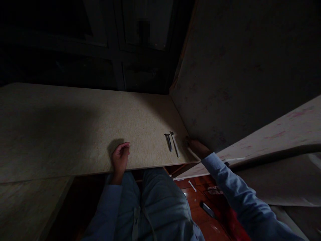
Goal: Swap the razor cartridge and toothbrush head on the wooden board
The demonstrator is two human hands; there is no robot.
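Observation:
A razor point(169, 143) with a dark head lies on the pale counter point(100, 134) near its right end. Just to the right of it lies a toothbrush point(175, 146) with a light handle, roughly parallel to the razor. My left hand point(120, 157) rests at the counter's front edge, left of both, its fingers curled in and nothing visible in them. Beside the wall, right of the toothbrush, my right hand point(198, 148) is at the counter with fingers drawn together in shadow. Whatever they may hold is hidden.
A patterned wall point(225, 83) bounds the counter on the right, and a dark window point(147, 30) stands behind it. Below, on the reddish floor point(195, 207), lie a white strip point(192, 186) and a dark elongated object point(207, 209). My legs point(163, 204) are against the counter's front.

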